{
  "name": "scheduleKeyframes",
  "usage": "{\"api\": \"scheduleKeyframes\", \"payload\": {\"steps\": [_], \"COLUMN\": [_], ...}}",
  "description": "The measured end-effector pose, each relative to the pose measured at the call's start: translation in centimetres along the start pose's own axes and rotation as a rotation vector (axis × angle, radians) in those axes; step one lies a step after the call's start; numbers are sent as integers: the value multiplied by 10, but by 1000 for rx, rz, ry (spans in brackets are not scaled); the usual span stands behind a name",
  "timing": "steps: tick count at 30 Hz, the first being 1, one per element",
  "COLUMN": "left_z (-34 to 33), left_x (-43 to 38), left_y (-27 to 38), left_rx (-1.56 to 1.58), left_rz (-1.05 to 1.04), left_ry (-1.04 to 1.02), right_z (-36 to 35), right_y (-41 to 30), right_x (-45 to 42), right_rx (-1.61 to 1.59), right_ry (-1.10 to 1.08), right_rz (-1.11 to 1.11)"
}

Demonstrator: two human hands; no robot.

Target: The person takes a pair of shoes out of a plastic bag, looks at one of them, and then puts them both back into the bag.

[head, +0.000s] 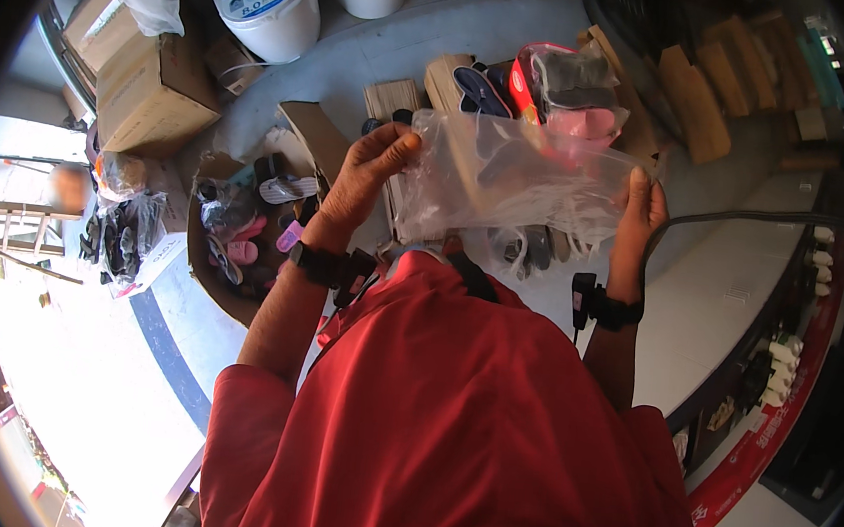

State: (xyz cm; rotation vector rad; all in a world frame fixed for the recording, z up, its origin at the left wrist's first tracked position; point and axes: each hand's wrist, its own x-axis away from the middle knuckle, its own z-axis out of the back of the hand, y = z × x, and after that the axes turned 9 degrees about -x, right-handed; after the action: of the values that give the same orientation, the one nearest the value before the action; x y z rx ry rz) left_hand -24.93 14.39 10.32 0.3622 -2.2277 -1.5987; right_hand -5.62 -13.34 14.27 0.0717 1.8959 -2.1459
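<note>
A clear plastic bag [511,188] is stretched between my two hands in front of my red shirt. My left hand [382,158] pinches its upper left corner between thumb and fingers. At the opposite upper corner, my right hand [642,200] grips the film with the thumb on top. Through and beyond the bag lie dark blue slippers [482,92], a red box [526,84] and a bagged pair of grey and pink footwear [584,89]. More footwear in plastic [536,249] shows just below the bag's lower edge.
An open cardboard box [219,298] of assorted slippers stands at the left, with closed cartons [154,93] behind it. White lidded buckets [271,13] line the far side. Bagged black sandals [127,238] lie farther left. A dark cable [750,215] runs from the right towards my right wrist.
</note>
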Motion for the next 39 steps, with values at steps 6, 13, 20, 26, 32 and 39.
{"api": "scheduleKeyframes", "payload": {"steps": [6, 13, 20, 26, 32, 39], "left_z": [-15, -19, -34, -35, -47, -26], "left_x": [3, 2, -1, -5, 3, 1], "left_y": [9, 22, 33, 37, 54, 38], "left_rx": [-75, -201, -174, -100, -205, -405], "left_rz": [-119, -126, -181, -177, -139, -69], "left_ry": [-69, 30, 54, 41, -115, -123], "right_z": [0, 4, 11, 10, 12, 9], "right_y": [-7, -14, -9, -19, -14, -26], "right_x": [-7, -14, -26, -33, -40, -44], "right_rx": [-71, -120, -116, -206, -335, -235], "right_ry": [74, 106, 113, 88, 104, 128], "right_rz": [-68, -41, 5, -62, -51, -60]}}
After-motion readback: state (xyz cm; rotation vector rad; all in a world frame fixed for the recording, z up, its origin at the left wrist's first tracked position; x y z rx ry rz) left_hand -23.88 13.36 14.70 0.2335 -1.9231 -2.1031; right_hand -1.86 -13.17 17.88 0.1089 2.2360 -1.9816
